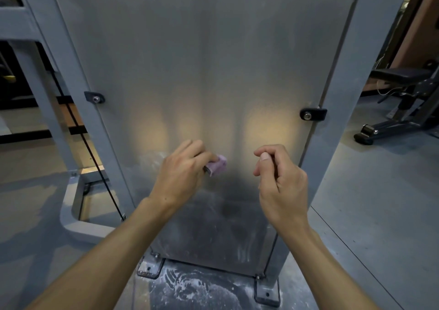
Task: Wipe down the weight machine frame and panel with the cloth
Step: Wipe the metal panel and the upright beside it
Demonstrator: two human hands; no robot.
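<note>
1. Pale purple and folded small, the cloth (217, 166) sits pinched in the left hand (181, 175), only a short end showing past the fingertips; that end points to the right and slightly up, and the visible wad runs roughly crosswise to the tall panel
2. Head view: the cloth is against or just off the brushed metal panel (206, 77), low in its middle. Contact itself is hard to confirm
3. Bunching the cloth tight probably gives a firm pad for pressing on one spot, rather than a wide sweep
4. The right hand (280, 181) hangs near the panel with its fingers loosely curled and nothing in them, thumb tip resting by the forefinger. It looks idle, perhaps ready to steady or take over
5. The panel's long axis stands upright, leaning away from the camera, bolted between two grey frame uprights (351, 100) by dark brackets (313, 114)
6. White smears and streaks (242, 250) mark the panel's lower part, and powdery residue lies on the floor (190, 288) by the base plate, so much wiping seems left
7. A weight bench (403, 89) stands well apart at the right
</note>
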